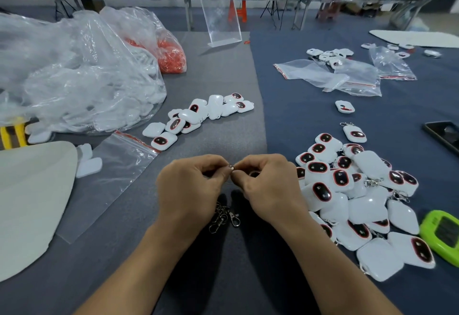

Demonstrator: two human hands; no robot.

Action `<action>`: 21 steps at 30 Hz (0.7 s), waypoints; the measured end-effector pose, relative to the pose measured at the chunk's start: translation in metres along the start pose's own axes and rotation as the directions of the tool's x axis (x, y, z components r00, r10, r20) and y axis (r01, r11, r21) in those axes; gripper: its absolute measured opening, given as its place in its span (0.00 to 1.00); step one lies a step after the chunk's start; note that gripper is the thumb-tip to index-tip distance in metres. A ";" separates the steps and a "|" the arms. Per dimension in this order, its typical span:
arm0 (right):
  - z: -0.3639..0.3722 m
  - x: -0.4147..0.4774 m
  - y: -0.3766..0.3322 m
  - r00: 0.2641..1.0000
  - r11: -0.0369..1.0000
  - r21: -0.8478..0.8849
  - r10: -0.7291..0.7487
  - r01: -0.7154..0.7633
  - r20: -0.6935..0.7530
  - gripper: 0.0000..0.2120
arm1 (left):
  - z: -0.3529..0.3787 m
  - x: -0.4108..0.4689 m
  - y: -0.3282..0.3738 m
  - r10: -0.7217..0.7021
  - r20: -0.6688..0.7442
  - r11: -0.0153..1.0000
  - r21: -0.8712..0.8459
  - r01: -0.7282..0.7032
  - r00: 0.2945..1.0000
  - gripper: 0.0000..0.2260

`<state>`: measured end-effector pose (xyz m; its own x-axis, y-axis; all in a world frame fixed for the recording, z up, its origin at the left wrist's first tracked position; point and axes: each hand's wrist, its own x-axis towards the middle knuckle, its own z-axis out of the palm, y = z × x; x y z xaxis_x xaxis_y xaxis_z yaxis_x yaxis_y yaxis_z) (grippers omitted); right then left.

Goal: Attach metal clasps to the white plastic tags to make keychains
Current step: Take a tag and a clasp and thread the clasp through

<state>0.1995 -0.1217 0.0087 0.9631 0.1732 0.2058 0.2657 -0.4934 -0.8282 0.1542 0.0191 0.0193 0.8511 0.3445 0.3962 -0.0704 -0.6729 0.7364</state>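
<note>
- Lower centre of the frame: left hand (pixel 191 185) and right hand (pixel 268 185) are together, fingertips meeting, fingers curled.
- Both hands pinch one small metal fitting (pixel 231 167) between them, held above the counter (pixel 223 71). It is too small to tell ring from clasp.
- Directly below the hands, between the wrists: a loose heap of metal clasps (pixel 224 216) lies on the grey mat.
- Lower right: a big pile of white plastic tags (pixel 360 203) sits on the dark blue mat, some with the black-and-red oval up, some with the blank side up. A few have clasps on them.
- Just above that pile: one tag with clasp (pixel 354 133) lies alone, and a lone tag (pixel 344 106) lies further up.
- Centre: a row of tags (pixel 198 116) lies on the grey mat; I can't make out clasps on them.
- Upper left: a large clear bag (pixel 74 79) is full of white parts. Behind it is a bag of orange pieces (pixel 171 56).
- Left of the hands: an empty zip bag (pixel 111 178) lies flat, next to a white sheet (pixel 29 203) at the left edge.
- Upper right: several zip bags (pixel 335 76) lie among more tags.
- Right edge: a green device (pixel 442 234) touches the tag pile, with a phone (pixel 444 136) above it.
- Top centre: a clear acrylic stand (pixel 221 17) stands upright.
</note>
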 end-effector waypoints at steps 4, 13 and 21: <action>0.002 -0.003 -0.001 0.993 0.995 -0.053 -0.091 0.087 -0.075 0.09 | -0.005 0.002 0.001 0.003 -0.062 0.992 0.124 0.005 0.998 0.05; 0.004 -0.004 -0.004 0.989 0.990 0.031 -0.132 0.134 -0.067 0.05 | -0.002 0.003 -0.002 0.017 0.051 0.994 -0.112 -0.011 0.999 0.13; 0.003 0.000 -0.006 0.994 0.968 0.251 0.032 -0.005 -0.105 0.08 | -0.002 0.004 0.000 -0.130 0.109 0.947 -0.282 0.156 0.986 0.07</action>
<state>0.1975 -0.1167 0.0118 0.9702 0.0675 0.2328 0.2424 -0.2646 -0.9334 0.1563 0.0221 0.0218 0.9046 0.3556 0.2351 -0.0807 -0.3986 0.9136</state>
